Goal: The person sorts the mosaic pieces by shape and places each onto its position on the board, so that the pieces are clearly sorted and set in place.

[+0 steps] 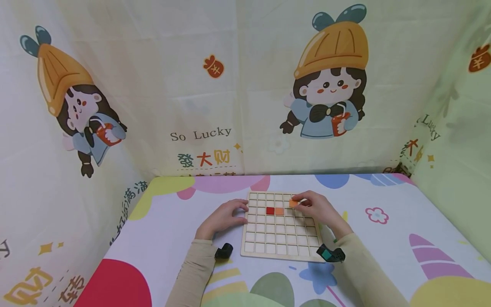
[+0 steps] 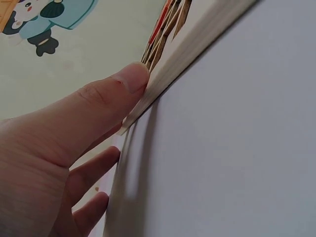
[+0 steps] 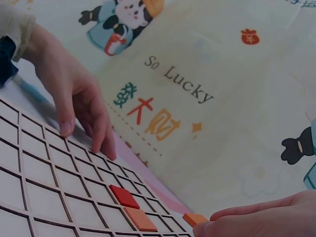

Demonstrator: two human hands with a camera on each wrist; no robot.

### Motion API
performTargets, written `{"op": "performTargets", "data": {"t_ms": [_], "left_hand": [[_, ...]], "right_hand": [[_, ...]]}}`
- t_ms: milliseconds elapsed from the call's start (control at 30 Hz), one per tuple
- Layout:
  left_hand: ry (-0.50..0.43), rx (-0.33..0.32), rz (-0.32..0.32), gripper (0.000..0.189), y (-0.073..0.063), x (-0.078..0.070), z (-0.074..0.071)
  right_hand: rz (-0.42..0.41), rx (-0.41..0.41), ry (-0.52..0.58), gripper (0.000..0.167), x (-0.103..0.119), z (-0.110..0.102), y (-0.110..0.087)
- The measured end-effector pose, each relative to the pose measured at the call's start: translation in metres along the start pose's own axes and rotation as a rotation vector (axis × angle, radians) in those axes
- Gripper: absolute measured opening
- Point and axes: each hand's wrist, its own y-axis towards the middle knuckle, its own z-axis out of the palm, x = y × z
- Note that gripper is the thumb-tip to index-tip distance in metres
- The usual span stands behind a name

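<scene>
A square wooden grid board (image 1: 281,257) lies on the table, with a red tile (image 1: 270,210) and an orange tile (image 1: 279,211) side by side in its cells. Over the board's upper right part, my right hand (image 1: 317,208) pinches a lighter orange tile (image 3: 194,218) between thumb and fingers. That tile is slightly tilted in the right wrist view. My left hand (image 1: 226,216) rests at the board's left edge, fingers spread and loosely bent. In the left wrist view its thumb (image 2: 132,78) touches the board's side.
The table is covered by a colourful printed cloth (image 1: 368,243). A printed curtain (image 1: 249,102) with cartoon figures hangs behind and at both sides. Dark wrist devices sit on the left wrist (image 1: 224,251) and right wrist (image 1: 331,253).
</scene>
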Motion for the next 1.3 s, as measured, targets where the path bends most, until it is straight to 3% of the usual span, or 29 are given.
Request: {"op": "performTargets", "data": {"t_ms": [433, 767, 1300], "left_hand": [[0.026, -0.005, 0.022, 0.031, 0.003, 0.005, 0.001], [0.023, -0.007, 0.035, 0.030, 0.003, 0.007, 0.002], [-0.001, -0.008, 0.036, 0.030, 0.002, 0.002, 0.001]], "right_hand": [[0.042, 0.049, -0.042, 0.027, -0.001, 0.008, 0.005], [-0.006, 0.102, -0.143, 0.025, -0.004, 0.014, 0.006], [0.018, 0.092, -0.182, 0.026, 0.000, 0.019, 0.007]]}}
